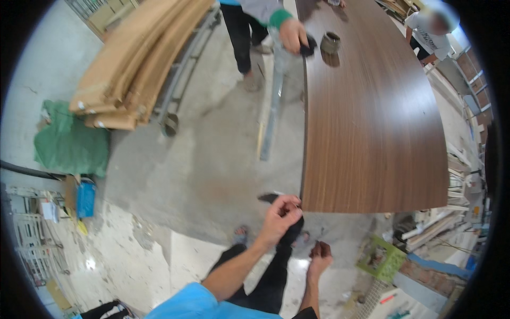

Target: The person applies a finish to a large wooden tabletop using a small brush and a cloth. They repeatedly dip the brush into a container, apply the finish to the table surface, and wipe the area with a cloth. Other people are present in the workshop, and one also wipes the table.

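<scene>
Head view, black cloth (269, 198): at near left corner of brown board (372, 138)
Left hand (279, 219): pinched on cloth
Right hand (320, 259): curled; grip, cannot tell
Jar (330, 43): on board
White shirt (425, 36): print too blurred to read
Green crate (394, 261): beyond right hand

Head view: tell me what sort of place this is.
Probably a woodworking or furniture workshop: a large wood-grain board lies flat, long brown panels are stacked at the upper left, and loose pale wood strips are piled at the right.
</scene>
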`<state>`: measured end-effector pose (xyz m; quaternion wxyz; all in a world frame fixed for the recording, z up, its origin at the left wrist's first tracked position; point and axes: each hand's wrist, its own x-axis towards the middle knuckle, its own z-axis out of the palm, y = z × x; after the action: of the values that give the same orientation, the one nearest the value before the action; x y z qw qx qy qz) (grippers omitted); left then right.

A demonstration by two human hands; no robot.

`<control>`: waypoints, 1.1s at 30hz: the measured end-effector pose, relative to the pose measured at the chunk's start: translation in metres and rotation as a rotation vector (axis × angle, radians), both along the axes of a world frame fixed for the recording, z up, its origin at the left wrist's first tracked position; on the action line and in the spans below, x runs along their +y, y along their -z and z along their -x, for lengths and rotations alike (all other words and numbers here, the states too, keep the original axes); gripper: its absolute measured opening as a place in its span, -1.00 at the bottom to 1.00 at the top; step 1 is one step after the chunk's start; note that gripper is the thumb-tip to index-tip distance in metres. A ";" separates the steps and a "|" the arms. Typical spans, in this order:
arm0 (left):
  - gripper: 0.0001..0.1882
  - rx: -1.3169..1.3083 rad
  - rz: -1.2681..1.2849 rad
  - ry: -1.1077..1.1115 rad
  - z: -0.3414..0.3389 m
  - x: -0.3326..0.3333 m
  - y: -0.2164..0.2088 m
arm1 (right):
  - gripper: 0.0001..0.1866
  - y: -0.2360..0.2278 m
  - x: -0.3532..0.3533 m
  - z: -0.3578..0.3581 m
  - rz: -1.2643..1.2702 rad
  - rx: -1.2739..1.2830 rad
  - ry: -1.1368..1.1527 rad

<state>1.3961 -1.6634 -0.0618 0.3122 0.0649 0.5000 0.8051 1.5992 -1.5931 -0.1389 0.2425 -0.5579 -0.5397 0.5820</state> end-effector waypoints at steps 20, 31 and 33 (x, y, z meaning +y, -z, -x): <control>-0.69 -0.115 -0.068 0.083 0.019 -0.001 0.011 | -0.86 0.035 0.012 0.001 0.022 0.185 0.036; -0.63 -0.150 -0.070 0.077 0.017 -0.002 0.014 | -0.87 0.041 0.016 -0.008 -0.032 0.138 0.078; -0.65 -0.207 -0.099 0.123 0.021 -0.003 0.010 | -0.87 0.042 0.014 -0.008 -0.007 0.140 0.086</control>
<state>1.3751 -1.6665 -0.0718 0.4073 0.0274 0.4197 0.8107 1.6068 -1.5788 -0.1810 0.3061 -0.5378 -0.4990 0.6068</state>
